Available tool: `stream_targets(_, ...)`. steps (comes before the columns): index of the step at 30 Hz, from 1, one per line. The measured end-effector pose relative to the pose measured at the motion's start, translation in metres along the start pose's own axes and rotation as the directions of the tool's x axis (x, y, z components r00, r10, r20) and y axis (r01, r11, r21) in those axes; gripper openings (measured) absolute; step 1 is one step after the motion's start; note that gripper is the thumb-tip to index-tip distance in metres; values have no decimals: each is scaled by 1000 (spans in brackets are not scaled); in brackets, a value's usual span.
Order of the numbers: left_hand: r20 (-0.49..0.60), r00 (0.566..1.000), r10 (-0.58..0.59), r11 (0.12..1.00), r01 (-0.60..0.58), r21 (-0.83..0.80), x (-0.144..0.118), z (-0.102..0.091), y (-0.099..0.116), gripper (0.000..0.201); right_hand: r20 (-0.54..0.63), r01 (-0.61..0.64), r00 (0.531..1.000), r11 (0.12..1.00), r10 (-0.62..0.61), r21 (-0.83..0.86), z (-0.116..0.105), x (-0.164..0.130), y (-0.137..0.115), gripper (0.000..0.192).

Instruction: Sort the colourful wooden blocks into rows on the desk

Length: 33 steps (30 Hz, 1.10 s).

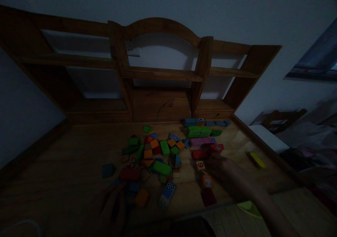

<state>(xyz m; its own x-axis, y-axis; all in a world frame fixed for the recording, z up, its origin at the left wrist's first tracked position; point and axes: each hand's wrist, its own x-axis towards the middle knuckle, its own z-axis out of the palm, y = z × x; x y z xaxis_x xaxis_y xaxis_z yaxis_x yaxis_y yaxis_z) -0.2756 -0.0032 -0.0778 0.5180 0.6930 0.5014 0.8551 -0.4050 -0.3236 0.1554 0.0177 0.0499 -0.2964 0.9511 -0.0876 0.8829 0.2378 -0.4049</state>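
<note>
The scene is dim. My right hand (219, 165) reaches in over the right side of the table, fingers bent down against a red block (217, 148) with a printed mark. Just left of those fingers lies another red block (200, 154), and below it a small block with a red number (200, 165). At the lower left, my left hand (113, 202) has its fingers apart, near dark blue blocks (133, 185) and a large red block (130, 174). An orange block (142, 197) lies right of it. Shadow partly hides the fingertips of both hands.
Mixed wooden blocks (162, 168) are heaped mid-table. Blue (191, 122), green (199, 131) and pink (202, 142) rows lie at right. A yellow block (257, 160) sits near the right edge. A wooden shelf (163, 75) stands behind; a yellow-green piece (249, 208) lies below the front edge.
</note>
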Motion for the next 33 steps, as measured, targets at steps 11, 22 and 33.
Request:
stream_targets(11, 55, 998, -22, 999, 20, 33, -5, 0, 2, 35, -18, 82, 997, 995, -81, 50, -4, -2, -4, 27)
stream_targets(22, 10, 1000, -11, 1000, 10, 20, -7, 6, 0, 37, -152, 15, 988, 996, -1, 91, 1, -31, 1, 23)
stream_targets(33, -51, 997, 61, 998, -59, 27, 0, -1, 0, 36, -99, 67, 994, 981, -49, 181, 6, -51, -14, 17)
